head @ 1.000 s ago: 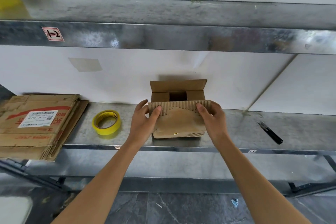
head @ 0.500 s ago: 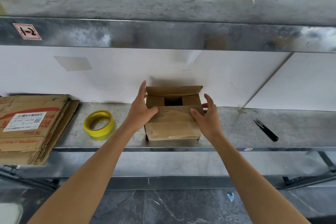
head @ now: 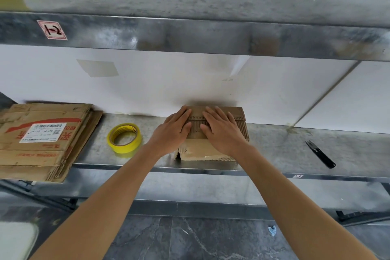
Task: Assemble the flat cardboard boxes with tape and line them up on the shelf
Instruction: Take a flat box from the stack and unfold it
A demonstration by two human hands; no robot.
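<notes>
My left hand (head: pixel 173 132) and right hand (head: pixel 222 133) lie flat side by side, fingers straight, pressing down the top flaps of the cardboard box (head: pixel 202 151) beneath them on the shelf (head: pixel 274 150). The tape roll (head: pixel 124 137) sits near my left hand, on its outer side.

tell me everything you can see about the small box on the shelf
The small box is brown corrugated cardboard, worn, with ribbed flap edges showing. It sits upright on the metal shelf, its back near the white wall. Its top flaps are folded down; the left hand and right hand press flat on them.
</notes>
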